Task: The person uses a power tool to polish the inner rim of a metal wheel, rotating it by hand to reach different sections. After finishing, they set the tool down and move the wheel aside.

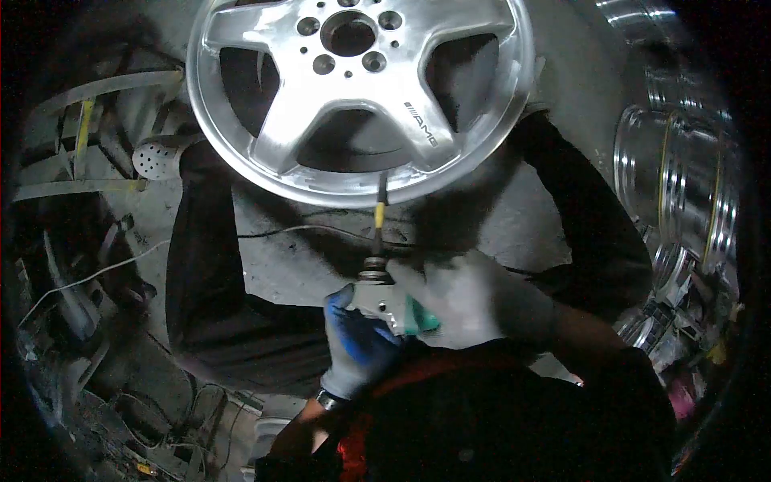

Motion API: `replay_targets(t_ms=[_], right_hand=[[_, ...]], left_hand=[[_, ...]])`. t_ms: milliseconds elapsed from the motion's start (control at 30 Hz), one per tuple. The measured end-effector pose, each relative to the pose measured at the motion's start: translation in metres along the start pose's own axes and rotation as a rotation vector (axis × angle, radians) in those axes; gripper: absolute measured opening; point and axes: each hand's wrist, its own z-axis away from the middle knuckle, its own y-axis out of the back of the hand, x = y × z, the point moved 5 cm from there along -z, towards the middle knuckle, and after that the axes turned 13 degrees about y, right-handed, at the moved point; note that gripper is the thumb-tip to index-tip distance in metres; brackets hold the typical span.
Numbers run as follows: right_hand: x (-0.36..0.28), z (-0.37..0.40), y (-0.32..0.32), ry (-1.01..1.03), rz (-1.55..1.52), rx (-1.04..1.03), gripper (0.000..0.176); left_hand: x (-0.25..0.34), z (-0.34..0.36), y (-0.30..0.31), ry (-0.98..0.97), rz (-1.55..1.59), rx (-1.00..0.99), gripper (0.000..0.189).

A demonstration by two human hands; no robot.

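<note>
My left hand [357,341], in a grey glove with a blue palm, is closed around the grey metal head of a die grinder [373,297] with a green body. The tool points away from me. Its thin shaft with a yellow band [379,215] ends in a dark tip that overlaps the near rim of a car wheel rim [353,104]. The wheel is bare, shiny metal with wide spokes, and one spoke carries AMG lettering. Over the grinder's right side lies my right hand [466,301], in a pale glove, its fingers smeared by motion.
My bent legs frame the wheel on the grey floor [281,265], where a cable [321,229] runs across. More shiny wheel rims [683,177] are stacked at the right, above cluttered metal pieces. A metal frame [96,136] and tangled dark parts stand at the left.
</note>
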Motion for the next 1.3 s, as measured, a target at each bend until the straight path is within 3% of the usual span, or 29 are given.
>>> replay_targets(t_ms=[33, 67, 133, 267, 467, 533, 600, 633, 733, 767, 800, 833, 867, 933, 1000, 1067, 1133, 1200, 1267, 1300], right_hand=[[-0.001, -0.011, -0.003, -0.049, -0.057, -0.139, 0.088], [0.000, -0.022, -0.008, -0.048, -0.064, -0.136, 0.088], [0.001, -0.043, -0.019, -0.007, -0.097, -0.149, 0.090], [0.003, -0.056, -0.022, 0.049, -0.109, -0.041, 0.092], [0.008, -0.003, -0.010, -0.143, -0.109, -0.253, 0.092], [0.011, 0.014, -0.014, -0.164, -0.115, -0.234, 0.095], [0.007, 0.018, 0.006, -0.019, -0.042, 0.146, 0.097], [0.007, 0.017, 0.001, -0.016, -0.040, 0.144, 0.097], [0.009, -0.005, -0.011, -0.050, -0.093, 0.024, 0.096], [0.009, -0.022, -0.007, -0.070, -0.151, -0.096, 0.096], [0.008, -0.032, -0.008, -0.091, -0.209, -0.216, 0.095], [0.005, -0.037, -0.008, 0.027, -0.141, 0.000, 0.094], [0.006, -0.044, -0.012, 0.025, -0.143, 0.006, 0.094], [0.007, -0.056, -0.007, 0.076, -0.168, 0.157, 0.092], [0.010, -0.053, 0.000, 0.054, -0.207, 0.104, 0.089], [0.016, -0.041, -0.009, -0.017, -0.318, -0.030, 0.092], [0.021, -0.016, -0.009, -0.033, -0.263, 0.017, 0.094], [0.022, 0.011, -0.006, -0.048, -0.208, 0.061, 0.095], [0.022, 0.029, 0.008, -0.082, -0.194, 0.131, 0.097], [0.023, 0.030, 0.018, -0.134, -0.214, 0.002, 0.094]], left_hand=[[0.005, 0.007, -0.003, -0.077, 0.015, 0.027, 0.050], [0.007, 0.013, -0.011, -0.078, 0.014, 0.034, 0.050], [0.023, 0.030, -0.018, -0.260, -0.090, 0.256, 0.046], [0.034, 0.037, -0.026, -0.370, -0.205, 0.297, 0.048], [0.006, 0.005, -0.011, -0.139, -0.167, 0.145, 0.052], [-0.002, -0.005, -0.011, -0.081, -0.175, 0.117, 0.053], [-0.008, -0.012, -0.016, -0.038, -0.100, 0.086, 0.050], [-0.007, -0.011, -0.013, -0.027, -0.058, 0.075, 0.048], [0.005, 0.004, -0.018, -0.112, -0.101, 0.087, 0.046], [0.018, 0.002, -0.021, -0.062, -0.115, -0.178, 0.047], [0.019, 0.009, -0.015, -0.063, -0.118, -0.168, 0.047], [0.025, 0.021, -0.021, -0.229, -0.165, 0.074, 0.047], [0.033, 0.032, -0.022, -0.394, -0.213, 0.314, 0.046], [0.039, 0.037, -0.022, -0.391, -0.293, 0.222, 0.045], [0.039, 0.039, -0.031, -0.457, -0.307, 0.127, 0.042], [0.034, 0.030, -0.029, -0.435, -0.332, 0.180, 0.043], [0.024, 0.017, -0.028, -0.409, -0.356, 0.231, 0.045], [0.002, 0.000, -0.029, -0.157, -0.209, 0.108, 0.043], [-0.005, -0.010, -0.024, -0.118, -0.209, 0.151, 0.044], [-0.013, -0.016, -0.030, -0.066, -0.169, 0.127, 0.045]])
